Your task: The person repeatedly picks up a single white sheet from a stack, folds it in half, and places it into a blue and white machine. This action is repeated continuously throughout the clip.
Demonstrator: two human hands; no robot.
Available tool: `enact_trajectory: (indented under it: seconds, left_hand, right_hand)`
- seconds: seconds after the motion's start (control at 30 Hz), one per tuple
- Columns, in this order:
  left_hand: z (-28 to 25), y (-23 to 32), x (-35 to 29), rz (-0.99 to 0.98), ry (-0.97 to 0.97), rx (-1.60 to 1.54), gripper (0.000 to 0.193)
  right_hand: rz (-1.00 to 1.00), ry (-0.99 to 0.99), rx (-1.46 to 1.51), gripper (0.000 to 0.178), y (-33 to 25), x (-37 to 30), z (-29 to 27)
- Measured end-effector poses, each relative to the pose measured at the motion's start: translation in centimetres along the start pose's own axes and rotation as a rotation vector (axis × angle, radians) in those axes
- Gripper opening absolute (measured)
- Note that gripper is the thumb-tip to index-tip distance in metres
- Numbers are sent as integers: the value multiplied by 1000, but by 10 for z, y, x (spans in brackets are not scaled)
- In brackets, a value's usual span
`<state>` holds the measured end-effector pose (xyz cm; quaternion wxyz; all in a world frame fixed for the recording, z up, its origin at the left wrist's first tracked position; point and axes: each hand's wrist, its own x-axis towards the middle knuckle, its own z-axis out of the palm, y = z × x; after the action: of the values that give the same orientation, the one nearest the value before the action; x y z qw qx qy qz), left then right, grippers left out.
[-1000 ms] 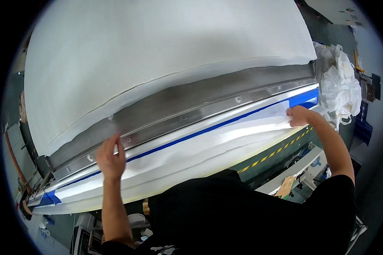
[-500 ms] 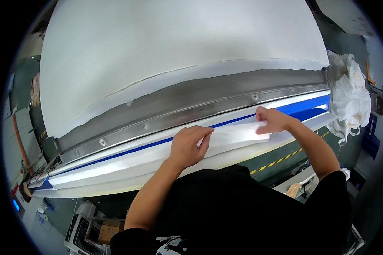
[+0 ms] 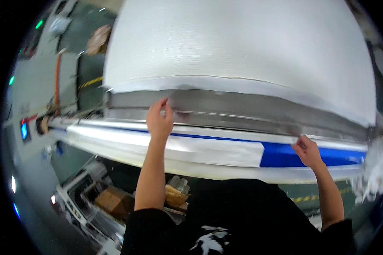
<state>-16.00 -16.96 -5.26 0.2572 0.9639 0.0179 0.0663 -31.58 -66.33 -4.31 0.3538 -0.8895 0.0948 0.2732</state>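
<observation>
My left hand point(image 3: 159, 121) is raised over the grey metal strip, thumb and forefinger drawn together. Nothing shows between its fingertips. Farther right, my right hand point(image 3: 306, 151) has its fingers curled in, close to the blue band and the strip's near edge; no held thing shows. Below and between the hands, a long white sheet point(image 3: 217, 153) lies flat along the roller, its square right end on the blue surface point(image 3: 285, 155). Beyond the metal strip point(image 3: 242, 104) a wide white fabric point(image 3: 238, 42) spreads out, its near edge uneven.
Crumpled white plastic point(image 3: 372, 170) hangs at the strip's right end. At lower left stand a white frame and a brown cardboard box point(image 3: 113, 202). An orange pole point(image 3: 58, 80) rises at far left, near a small lit screen point(image 3: 24, 130).
Both hands have come off the white sheet, which now lies flat. The left has lifted over the metal strip; the right has shifted past the sheet's end. The view has turned.
</observation>
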Motion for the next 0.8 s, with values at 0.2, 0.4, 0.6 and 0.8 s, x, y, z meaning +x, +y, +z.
enact_trajectory:
  seconds: [0.2, 0.4, 0.6, 0.8]
  left_hand:
    - [-25, -81, 26, -135, -107, 534, 57]
    - [-13, -85, 21, -99, -150, 379, 67]
    - [-31, -80, 23, -57, -190, 273, 70]
    - [-39, -85, 25, -67, -213, 208, 70]
  right_hand:
    - [-452, 31, -77, 15, -159, 94, 50]
    - [-739, -54, -106, 16, -355, 199, 111]
    - [-833, -42, -80, 19, -490, 299, 177]
    - [-816, 14, -168, 19, -528, 336, 200]
